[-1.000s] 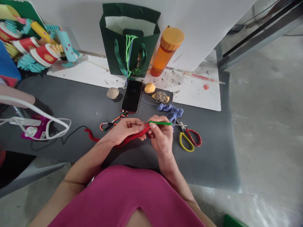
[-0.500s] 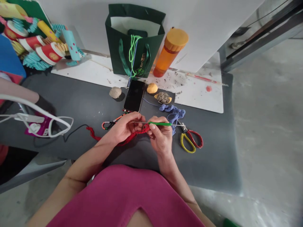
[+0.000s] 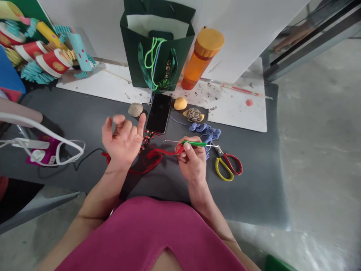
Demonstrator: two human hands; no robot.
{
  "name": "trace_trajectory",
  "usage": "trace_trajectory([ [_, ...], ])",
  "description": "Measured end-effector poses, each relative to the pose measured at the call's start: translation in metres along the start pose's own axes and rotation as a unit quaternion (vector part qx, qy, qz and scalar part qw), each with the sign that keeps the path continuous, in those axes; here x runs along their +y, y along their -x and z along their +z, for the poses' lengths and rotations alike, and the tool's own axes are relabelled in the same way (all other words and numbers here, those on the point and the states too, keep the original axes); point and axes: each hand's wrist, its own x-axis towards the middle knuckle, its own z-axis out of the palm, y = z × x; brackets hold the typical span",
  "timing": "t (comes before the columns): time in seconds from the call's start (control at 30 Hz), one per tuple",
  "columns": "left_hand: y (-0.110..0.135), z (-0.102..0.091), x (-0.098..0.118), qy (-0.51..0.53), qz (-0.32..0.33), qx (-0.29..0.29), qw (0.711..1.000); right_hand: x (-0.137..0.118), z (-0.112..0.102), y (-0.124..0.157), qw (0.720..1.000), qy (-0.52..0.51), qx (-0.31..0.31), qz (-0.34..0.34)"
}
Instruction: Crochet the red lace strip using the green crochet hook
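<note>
The left hand (image 3: 122,137) is open above the grey table (image 3: 70,113), its fingers loosely curled and its thumb raised. It holds nothing and hangs just beside the phone (image 3: 158,113). The right hand (image 3: 193,160) is closed in a pinch on a green crochet hook (image 3: 194,143), with the thumb and fingers around the handle and the bare metal shaft pointing left. A small red crocheted piece (image 3: 179,148) sits at the right fingertips, against the hook, though whether the hook passes through it is too small to tell. Red yarn (image 3: 153,154) trails from it leftward across the table, toward the left wrist.

The work in hand looks like crocheting with this red yarn, with only the right hand on it at this moment. Working another stitch would call for the left hand to take the red piece and tension the yarn again.

Scissors (image 3: 228,165) with yellow and red handles lie right of the right hand, beside a blue crocheted strip (image 3: 204,131). A beaded strand (image 3: 147,140) lies at the phone's lower end. Beyond the phone are a tan ball (image 3: 135,109), a yellow ball (image 3: 180,103) and a coiled knot (image 3: 194,115).
</note>
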Motion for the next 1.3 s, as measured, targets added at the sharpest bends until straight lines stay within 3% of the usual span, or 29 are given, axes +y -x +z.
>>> trace_trajectory([
  [0.07, 0.007, 0.0, -0.003, -0.116, 0.067, -0.101, 0.986, 0.001, -0.001, 0.0, 1.0, 0.002, 0.01, -0.004],
  [0.1, 0.01, 0.001, -0.006, -0.191, 0.099, -0.151, 0.965, 0.001, -0.001, 0.0, 1.0, 0.002, 0.013, -0.009],
  [0.17, 0.018, 0.004, -0.014, -0.338, 0.148, -0.198, 0.908, 0.002, -0.001, 0.001, 1.0, 0.005, 0.019, -0.023],
  [0.23, 0.024, 0.008, -0.024, -0.454, 0.164, -0.199, 0.853, 0.002, 0.0, 0.002, 0.999, 0.008, 0.022, -0.036],
  [0.3, 0.03, 0.011, -0.031, -0.517, 0.157, -0.185, 0.821, 0.002, 0.002, 0.004, 0.999, 0.017, 0.02, -0.044],
  [0.43, 0.037, 0.013, -0.035, -0.553, 0.169, -0.127, 0.806, 0.002, 0.005, 0.006, 0.997, 0.027, 0.018, -0.07],
  [0.53, 0.038, 0.014, -0.032, -0.541, 0.168, -0.082, 0.82, 0.003, 0.006, 0.007, 0.996, 0.04, 0.024, -0.081],
  [0.6, 0.038, 0.018, -0.03, -0.459, 0.122, -0.102, 0.874, 0.004, 0.006, 0.007, 0.994, 0.062, 0.025, -0.082],
  [0.67, 0.038, 0.022, -0.03, -0.306, 0.026, -0.139, 0.942, 0.006, 0.005, 0.008, 0.992, 0.08, 0.027, -0.092],
  [0.73, 0.038, 0.027, -0.03, -0.162, -0.078, -0.152, 0.972, 0.008, 0.004, 0.008, 0.99, 0.09, 0.03, -0.108],
  [0.8, 0.038, 0.031, -0.031, -0.086, -0.142, -0.14, 0.976, 0.01, 0.004, 0.009, 0.988, 0.094, 0.034, -0.121],
  [0.9, 0.038, 0.032, -0.03, -0.029, -0.181, -0.123, 0.975, 0.012, 0.004, 0.009, 0.987, 0.087, 0.03, -0.128],
  [1.1, 0.034, 0.029, -0.031, 0.018, -0.226, -0.116, 0.967, 0.011, 0.008, 0.008, 0.992, 0.037, 0.005, -0.121],
  [1.3, 0.032, 0.024, -0.035, 0.044, -0.242, -0.147, 0.958, 0.009, 0.01, 0.008, 0.996, 0.04, 0.013, -0.08],
])
